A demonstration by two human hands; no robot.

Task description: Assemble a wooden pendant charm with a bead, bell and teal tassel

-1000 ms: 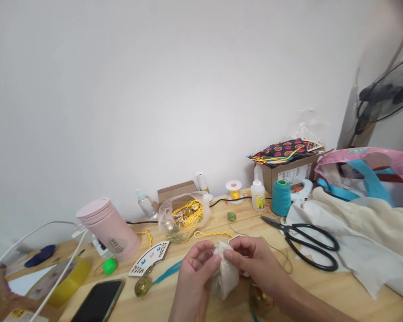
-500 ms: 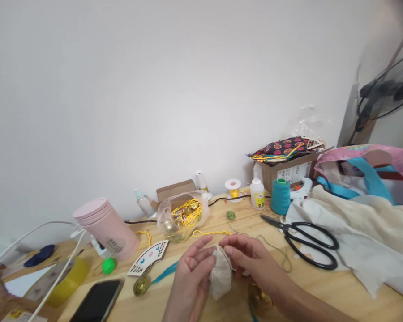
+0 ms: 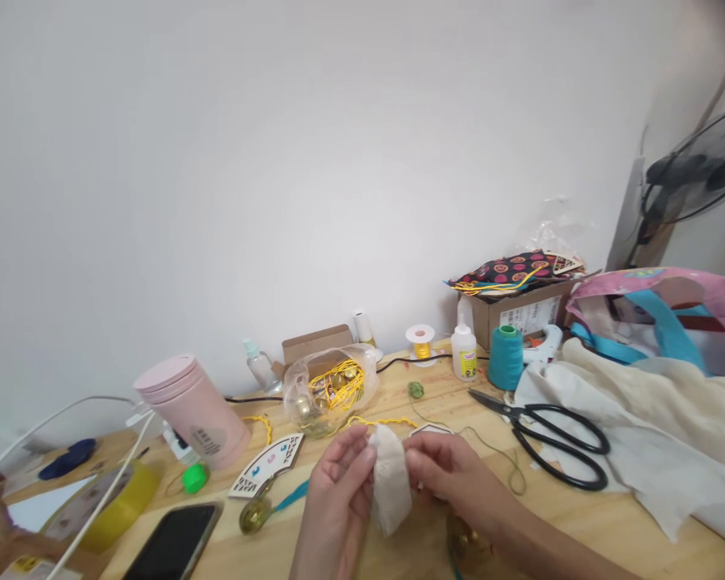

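A small cream cloth pouch [image 3: 390,483] stands upright between both my hands, low in the middle of the view. My left hand [image 3: 335,503] pinches its left side with the fingertips. My right hand [image 3: 447,475] grips the right side, fingers curled against the cloth. A thin green thread [image 3: 495,447] trails from beside my right hand across the wooden table [image 3: 580,524]. A gold bell [image 3: 468,544] lies under my right wrist.
Black scissors [image 3: 549,439], a teal thread cone [image 3: 506,357] and a glue bottle [image 3: 464,353] sit to the right; cream fabric [image 3: 658,427] beyond them. A bag of gold bells [image 3: 329,391], pink flask [image 3: 193,411], phone [image 3: 172,548] and tape roll [image 3: 118,503] lie left.
The pouch has been turned and raised upright between my fingers. Both hands shifted slightly and closed in on its sides.
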